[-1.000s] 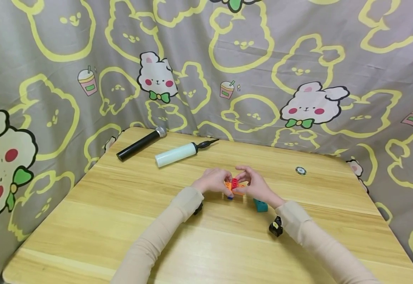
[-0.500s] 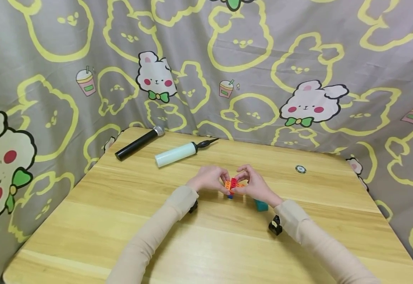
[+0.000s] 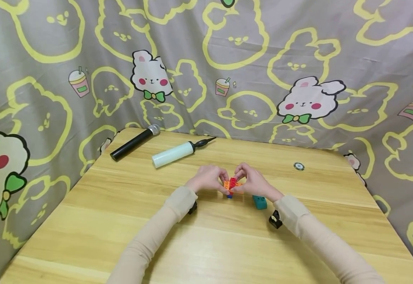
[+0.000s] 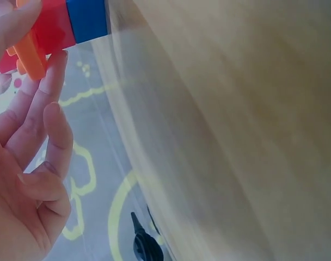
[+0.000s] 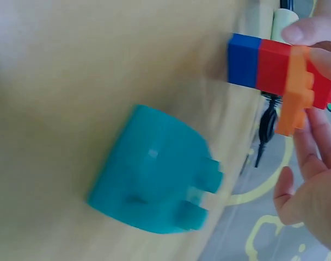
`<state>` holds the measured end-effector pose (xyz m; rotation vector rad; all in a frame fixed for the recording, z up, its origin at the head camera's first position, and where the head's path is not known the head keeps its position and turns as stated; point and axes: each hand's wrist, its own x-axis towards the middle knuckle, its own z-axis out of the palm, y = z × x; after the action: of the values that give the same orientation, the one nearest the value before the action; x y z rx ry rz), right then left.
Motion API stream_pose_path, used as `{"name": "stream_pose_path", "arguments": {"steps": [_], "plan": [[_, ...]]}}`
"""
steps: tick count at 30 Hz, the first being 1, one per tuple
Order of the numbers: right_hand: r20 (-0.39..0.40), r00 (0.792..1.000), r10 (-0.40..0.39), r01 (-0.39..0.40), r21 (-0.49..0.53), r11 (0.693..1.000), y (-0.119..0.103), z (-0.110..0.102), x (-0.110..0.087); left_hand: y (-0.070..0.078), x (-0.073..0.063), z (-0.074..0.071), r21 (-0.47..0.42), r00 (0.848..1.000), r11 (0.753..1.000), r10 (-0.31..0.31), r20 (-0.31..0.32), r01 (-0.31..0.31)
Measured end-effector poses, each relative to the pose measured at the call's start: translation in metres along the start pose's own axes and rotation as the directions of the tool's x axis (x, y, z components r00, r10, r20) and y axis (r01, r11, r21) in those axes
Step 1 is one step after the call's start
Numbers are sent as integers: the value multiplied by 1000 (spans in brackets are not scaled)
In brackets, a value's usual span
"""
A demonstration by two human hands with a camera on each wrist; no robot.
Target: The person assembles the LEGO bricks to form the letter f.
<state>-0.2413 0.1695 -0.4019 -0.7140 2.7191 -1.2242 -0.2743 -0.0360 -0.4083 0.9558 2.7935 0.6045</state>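
Note:
A small stack of toy building bricks stands between both hands in the head view. In the right wrist view it has a blue brick (image 5: pixel 244 61) at the table end, a red brick (image 5: pixel 272 66) on that, then an orange plate (image 5: pixel 293 100) sticking out sideways, and another red brick (image 3: pixel 233 182) at the top. My left hand (image 3: pixel 209 178) pinches the stack from the left with thumb and fingers. From the right, my right hand (image 3: pixel 255 182) pinches its upper part. Fingers partly cover the top brick. A teal brick (image 3: pixel 260 202) with a curved side lies near the right wrist.
Further back on the wooden table (image 3: pixel 85 221) lie a black microphone (image 3: pixel 133 144) and a pale hand pump (image 3: pixel 173 154) with a black nozzle. A round chip (image 3: pixel 299 166) is at the back right. A patterned curtain (image 3: pixel 188 47) hangs behind.
My left hand has shifted slightly left and more of the stack's orange part shows. Both hands stay on the bricks. The head view has turned slightly.

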Motion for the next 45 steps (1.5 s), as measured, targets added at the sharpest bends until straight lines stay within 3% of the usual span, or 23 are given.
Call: {"name": "stream_pose_path", "arguments": {"steps": [11, 23, 33, 41, 45], "plan": [[26, 1000, -16, 19, -129, 991, -14, -4, 2, 7, -4, -8, 9, 1000, 1000, -4, 20, 4], [4, 1000, -12, 12, -45, 999, -10, -3, 1, 8, -4, -9, 44, 1000, 999, 17, -11, -16], [-39, 999, -19, 20, 9, 1000, 2, 6, -4, 11, -9, -10, -35, 996, 999, 7, -86, -10], [32, 997, -65, 65, -1, 998, 7, 3, -8, 15, -9, -5, -26, 995, 1000, 8, -95, -11], [47, 999, -24, 25, -14, 1000, 11, -8, -18, 19, -8, -6, -15, 996, 1000, 14, -91, -16]]}}
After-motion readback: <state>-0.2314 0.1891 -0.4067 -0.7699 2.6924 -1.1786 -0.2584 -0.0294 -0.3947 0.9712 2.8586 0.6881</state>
